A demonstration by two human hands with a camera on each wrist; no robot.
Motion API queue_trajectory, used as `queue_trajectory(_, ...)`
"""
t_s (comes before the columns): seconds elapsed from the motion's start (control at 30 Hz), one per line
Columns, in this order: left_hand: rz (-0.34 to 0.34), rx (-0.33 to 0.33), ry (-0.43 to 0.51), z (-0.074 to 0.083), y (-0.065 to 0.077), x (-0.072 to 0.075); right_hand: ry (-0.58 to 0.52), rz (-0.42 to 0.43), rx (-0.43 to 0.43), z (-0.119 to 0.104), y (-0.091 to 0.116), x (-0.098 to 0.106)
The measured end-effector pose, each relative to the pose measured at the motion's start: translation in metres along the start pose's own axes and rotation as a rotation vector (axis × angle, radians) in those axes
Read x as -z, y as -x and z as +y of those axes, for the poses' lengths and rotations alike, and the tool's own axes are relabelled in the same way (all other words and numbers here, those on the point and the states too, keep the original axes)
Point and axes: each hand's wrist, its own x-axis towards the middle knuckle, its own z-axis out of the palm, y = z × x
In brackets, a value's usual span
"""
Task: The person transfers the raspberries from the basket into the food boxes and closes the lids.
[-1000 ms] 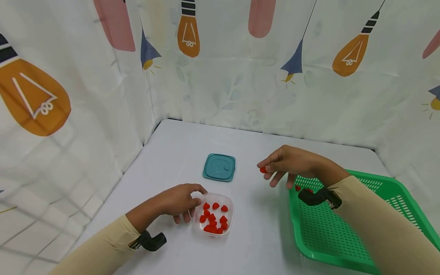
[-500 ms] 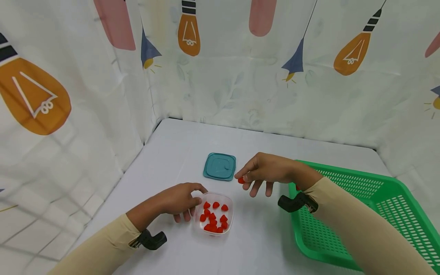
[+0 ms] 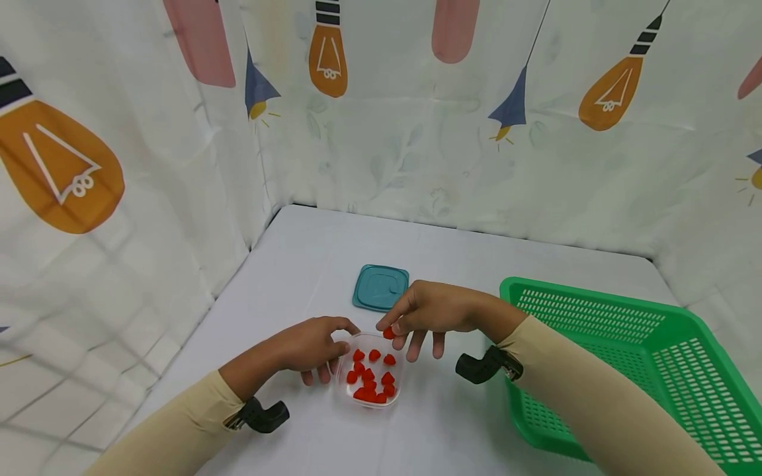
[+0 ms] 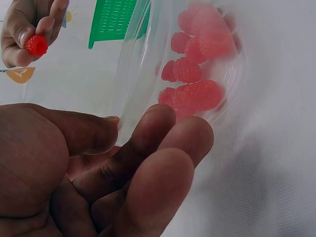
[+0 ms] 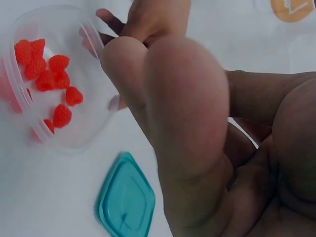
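A clear plastic container [image 3: 378, 367] with several red raspberries [image 3: 369, 385] in it stands on the table. My left hand [image 3: 312, 344] holds it at its left side, with thumb and fingers at the rim and wall; the left wrist view shows the fingertips [image 4: 190, 138] against the outside. Between thumb and index finger my right hand [image 3: 443, 309] pinches one raspberry [image 3: 389, 332], above the container's far right corner. The hollow end of that raspberry [image 4: 37, 45] faces the left wrist camera. In the right wrist view my own fingers hide it.
Just behind the container lies a teal square lid [image 3: 381, 287], partly overlapped by my right hand. A green perforated basket [image 3: 595, 293] stands to the right, under my right forearm. A patterned curtain [image 3: 405, 132] hangs behind the white table [image 3: 286, 264].
My right hand has moved left from over the basket's edge to the container, carrying the raspberry. The left hand and the container have stayed put.
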Motion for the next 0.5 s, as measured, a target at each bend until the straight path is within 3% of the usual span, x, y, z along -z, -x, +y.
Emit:
queue_trajectory(0.27, -0.004, -0.009, 0.009, -0.001, 0.000, 0.000, -0.008, 0.012, -0.042, 0.001, -0.004, -0.009)
queue_trajectory(0.5, 0.007, -0.010, 0.001, -0.002, 0.001, -0.001, 0.033, 0.084, -0.078, 0.008, 0.008, 0.002)
